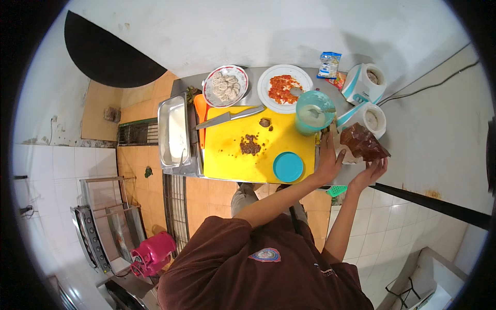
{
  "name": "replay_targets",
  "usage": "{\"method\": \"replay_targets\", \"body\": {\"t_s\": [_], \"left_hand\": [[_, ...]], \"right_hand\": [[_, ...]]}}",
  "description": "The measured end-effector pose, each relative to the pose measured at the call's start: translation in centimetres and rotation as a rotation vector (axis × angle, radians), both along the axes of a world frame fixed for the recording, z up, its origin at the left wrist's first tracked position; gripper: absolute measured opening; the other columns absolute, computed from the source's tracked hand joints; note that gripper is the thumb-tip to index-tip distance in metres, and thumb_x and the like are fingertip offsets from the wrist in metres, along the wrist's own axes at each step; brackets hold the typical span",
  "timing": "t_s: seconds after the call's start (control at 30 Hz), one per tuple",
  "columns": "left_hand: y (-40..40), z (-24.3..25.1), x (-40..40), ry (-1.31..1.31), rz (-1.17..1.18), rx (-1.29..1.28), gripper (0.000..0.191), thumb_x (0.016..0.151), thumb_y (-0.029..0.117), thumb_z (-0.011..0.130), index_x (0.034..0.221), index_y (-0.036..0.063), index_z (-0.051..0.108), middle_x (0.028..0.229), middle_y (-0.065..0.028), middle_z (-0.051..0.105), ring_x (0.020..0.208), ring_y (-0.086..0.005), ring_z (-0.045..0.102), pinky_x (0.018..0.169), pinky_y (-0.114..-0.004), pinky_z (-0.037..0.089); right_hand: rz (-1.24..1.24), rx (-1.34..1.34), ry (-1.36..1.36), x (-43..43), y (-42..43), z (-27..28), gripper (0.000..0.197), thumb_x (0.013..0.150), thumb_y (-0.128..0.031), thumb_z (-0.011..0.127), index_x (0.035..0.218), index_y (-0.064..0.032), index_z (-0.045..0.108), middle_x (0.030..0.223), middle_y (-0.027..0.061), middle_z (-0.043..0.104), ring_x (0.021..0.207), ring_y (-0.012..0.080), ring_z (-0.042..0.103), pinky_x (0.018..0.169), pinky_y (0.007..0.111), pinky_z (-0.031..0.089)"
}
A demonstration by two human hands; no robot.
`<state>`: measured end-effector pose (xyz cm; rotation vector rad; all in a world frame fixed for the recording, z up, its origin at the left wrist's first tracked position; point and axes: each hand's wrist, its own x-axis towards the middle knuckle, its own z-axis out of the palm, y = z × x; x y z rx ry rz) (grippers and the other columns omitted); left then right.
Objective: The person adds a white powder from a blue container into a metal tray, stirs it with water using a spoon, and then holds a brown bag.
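Observation:
My right hand holds the lower edge of a dark brown, glossy plastic packet at the right end of the metal table. My left hand is just left of it, beside a whitish translucent bag; whether it grips the bag is unclear. Just beyond it stands a teal plastic jug with pale contents and a spoon. On the yellow cutting board lie chopped brown bits, a brown lump, a knife and a round teal lid.
A plate of chopped red food, a bowl of pale slices and a blue-white packet line the wall side. Two white-teal appliance bases stand right. A steel tray and orange utensil are left.

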<state>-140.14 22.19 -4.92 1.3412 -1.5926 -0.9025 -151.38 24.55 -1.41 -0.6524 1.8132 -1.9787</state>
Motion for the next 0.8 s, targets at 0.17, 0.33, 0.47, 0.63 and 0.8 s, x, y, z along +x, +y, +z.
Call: {"method": "replay_targets", "body": {"t_s": [0.17, 0.33, 0.47, 0.63, 0.8], "left_hand": [[1.8, 2.5, 2.4, 0.188, -0.018, 0.004, 0.073, 0.099, 0.018, 0.057, 0.154, -0.0085, 0.016, 0.153, -0.0344, 0.026, 0.143, -0.0500, 0.025, 0.119, -0.053, 0.020], [5.4, 6.8, 12.2, 0.494, -0.035, 0.251, 0.061, 0.100, 0.015, 0.059, 0.152, 0.0021, 0.030, 0.148, -0.0169, 0.043, 0.137, -0.0294, 0.044, 0.107, -0.040, 0.040], [5.1, 8.3, 27.2, 0.283, 0.243, -0.138, 0.034, 0.100, 0.006, 0.056, 0.133, 0.0053, 0.048, 0.126, -0.0095, 0.056, 0.117, -0.0204, 0.057, 0.096, -0.035, 0.046], [4.5, 7.8, 50.0, 0.324, 0.768, -0.127, 0.027, 0.100, 0.005, 0.053, 0.127, 0.0032, 0.054, 0.116, -0.0061, 0.060, 0.101, -0.0167, 0.059, 0.087, -0.032, 0.047], [5.3, 2.9, 66.0, -0.139, 0.767, 0.064, 0.040, 0.097, 0.021, 0.063, 0.129, -0.0010, 0.054, 0.116, -0.0145, 0.062, 0.090, -0.0241, 0.066, 0.083, -0.037, 0.053]], "right_hand": [[-0.264, 0.013, 0.389, 3.1, 3.2, 1.2, 0.051, 0.104, -0.021, 0.051, 0.146, 0.0012, 0.032, 0.134, 0.0192, 0.047, 0.122, 0.0316, 0.050, 0.105, 0.043, 0.041], [0.087, -0.140, 0.712, 11.0, 5.5, 1.0, 0.033, 0.102, -0.018, 0.052, 0.125, 0.0047, 0.046, 0.125, 0.0195, 0.053, 0.113, 0.0343, 0.052, 0.097, 0.049, 0.042], [0.819, -0.110, 0.526, 22.8, 4.2, 2.5, 0.019, 0.100, -0.012, 0.054, 0.115, -0.0022, 0.059, 0.113, 0.0186, 0.062, 0.106, 0.0369, 0.057, 0.096, 0.048, 0.044], [1.570, 0.012, 0.731, 38.1, 1.8, 4.9, 0.017, 0.093, -0.021, 0.065, 0.106, -0.0099, 0.067, 0.090, 0.0102, 0.071, 0.081, 0.0333, 0.068, 0.072, 0.043, 0.052], [1.506, 0.190, 0.790, 50.7, 3.8, 1.8, 0.030, 0.092, -0.040, 0.066, 0.095, -0.0100, 0.066, 0.078, 0.0119, 0.070, 0.071, 0.0357, 0.068, 0.062, 0.047, 0.052]]}}
